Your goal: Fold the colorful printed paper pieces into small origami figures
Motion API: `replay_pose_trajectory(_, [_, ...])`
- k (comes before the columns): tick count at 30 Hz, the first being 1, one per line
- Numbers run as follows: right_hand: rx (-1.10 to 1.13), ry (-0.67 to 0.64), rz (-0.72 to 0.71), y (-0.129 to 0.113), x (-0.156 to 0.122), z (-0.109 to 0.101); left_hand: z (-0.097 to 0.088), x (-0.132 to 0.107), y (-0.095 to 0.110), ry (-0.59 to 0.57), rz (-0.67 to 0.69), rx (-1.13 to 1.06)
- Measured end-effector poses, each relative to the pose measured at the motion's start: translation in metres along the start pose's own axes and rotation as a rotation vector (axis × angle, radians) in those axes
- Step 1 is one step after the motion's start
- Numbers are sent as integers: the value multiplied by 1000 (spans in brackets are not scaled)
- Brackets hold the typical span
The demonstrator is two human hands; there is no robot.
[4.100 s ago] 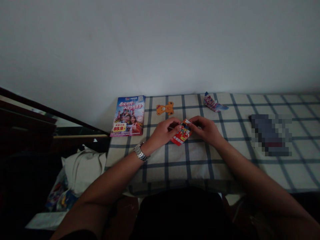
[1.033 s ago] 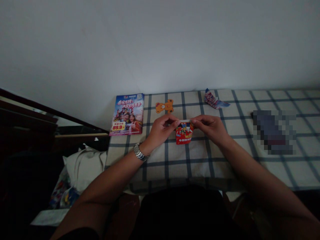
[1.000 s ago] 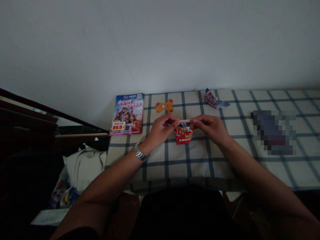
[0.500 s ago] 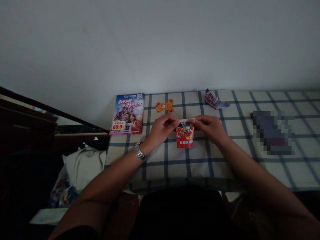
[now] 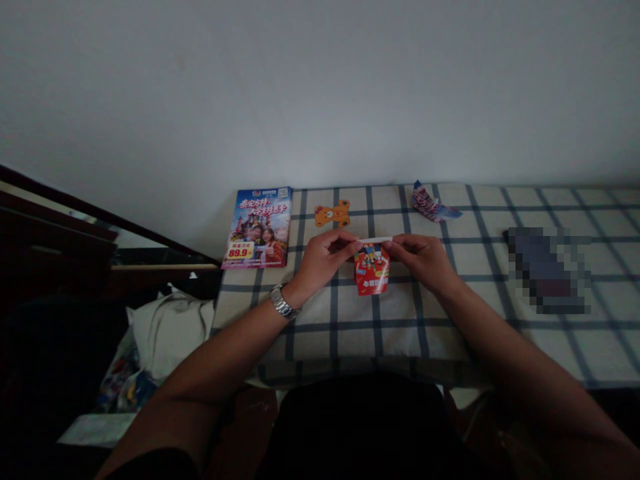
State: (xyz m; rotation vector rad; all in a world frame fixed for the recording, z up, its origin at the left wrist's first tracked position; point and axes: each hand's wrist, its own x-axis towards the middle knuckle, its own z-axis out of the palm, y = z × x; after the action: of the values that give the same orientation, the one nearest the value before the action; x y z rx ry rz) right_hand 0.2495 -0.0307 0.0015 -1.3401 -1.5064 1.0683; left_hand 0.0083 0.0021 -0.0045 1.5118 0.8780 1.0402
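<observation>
Fingers of the left hand (image 5: 327,260) and right hand (image 5: 417,261) pinch either end of a thin white strip (image 5: 375,239) along the top of a red printed card (image 5: 371,270), not visibly separated yet, above the middle of the checked table (image 5: 400,333).

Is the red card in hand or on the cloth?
Red card in hand: left hand and right hand pinch its white strip.

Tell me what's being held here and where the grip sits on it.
The left hand and right hand pinch a red printed paper piece by the two ends of the white strip along its top edge.
</observation>
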Motion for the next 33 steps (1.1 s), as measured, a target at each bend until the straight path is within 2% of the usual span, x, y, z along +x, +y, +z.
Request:
replay_pose_trajectory(9, [-3, -11, 3, -1, 0, 1, -1, 1, 1, -62, 60, 54])
replay_pose_trajectory(18, [114, -87, 53, 2, -1, 1, -4, 2, 0, 2, 69, 118])
replay_pose_trajectory(27, [-38, -110, 2, -4, -1, -2, -2, 2, 2, -12, 40, 48])
replay_pose_trajectory(33, [-126, -142, -5, -7, -1, -4, -7, 4, 0, -93, 38, 107])
